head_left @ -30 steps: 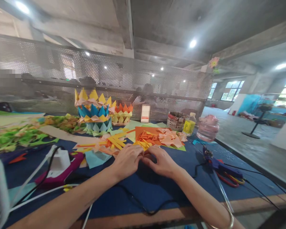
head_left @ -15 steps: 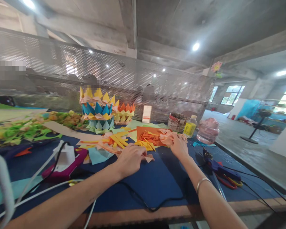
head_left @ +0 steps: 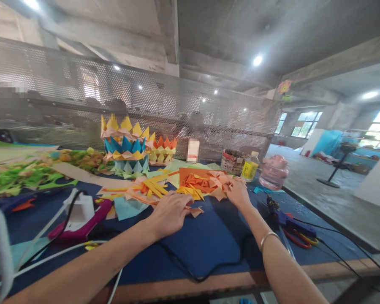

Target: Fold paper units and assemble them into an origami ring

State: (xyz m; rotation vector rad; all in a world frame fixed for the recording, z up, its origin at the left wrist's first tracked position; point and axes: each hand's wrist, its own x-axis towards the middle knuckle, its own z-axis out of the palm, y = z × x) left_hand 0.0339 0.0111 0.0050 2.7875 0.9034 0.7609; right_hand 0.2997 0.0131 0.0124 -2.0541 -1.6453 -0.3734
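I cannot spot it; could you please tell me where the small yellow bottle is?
The yellow bottle stands right of centre in the head view, between the small basket and the pink jar, just beyond the right hand.

No legible text, yellow bottle label (head_left: 248,169) too small, white card (head_left: 193,150) blurred

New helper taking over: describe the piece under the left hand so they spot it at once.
On the blue mat, look just in front of the paper heap. The left hand touches a small peach folded piece there. Unlike the rest, it lies alone on bare blue, just off the heap that the right hand reaches into.
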